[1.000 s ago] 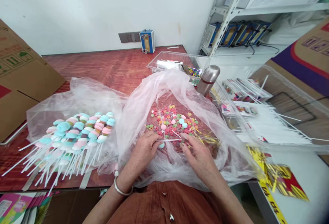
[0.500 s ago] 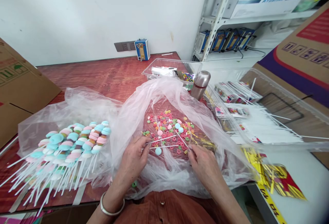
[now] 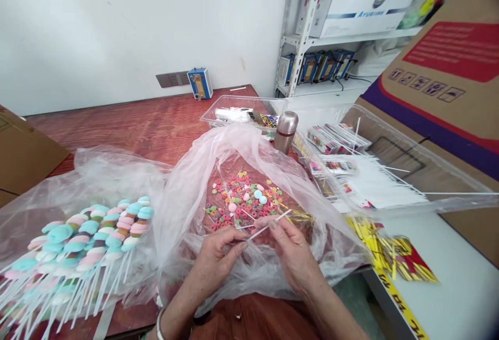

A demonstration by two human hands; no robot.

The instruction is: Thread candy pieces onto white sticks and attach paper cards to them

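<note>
My left hand (image 3: pixel 223 252) pinches the lower end of a thin white stick (image 3: pixel 259 232) between thumb and fingers. Fingers of my right hand (image 3: pixel 291 250) close around the same stick near its upper end, which pokes out past them. Both hands hover over an opened clear plastic bag (image 3: pixel 183 194). Inside it lie many small ring-shaped candies (image 3: pixel 237 186), mostly red and pink, with a few green and yellow. Pale blue candy discs (image 3: pixel 263 200) and a pink disc (image 3: pixel 232 207) sit among them. Other white sticks (image 3: pixel 245 226) rest just beyond my fingers, partly hidden.
Finished candy skewers (image 3: pixel 93 231) are heaped on plastic at left. A steel flask (image 3: pixel 286 133) and a clear tray (image 3: pixel 210 114) stand behind the bag. At right, a clear bin (image 3: pixel 440 197) holds white sticks; gold ties (image 3: pixel 405 259) lie nearer. Cardboard boxes (image 3: pixel 29 158) flank both sides.
My hands have come closer together and now share one stick; before, they were apart with sticks at each. The view has turned rightward, so the surroundings sit further left.
</note>
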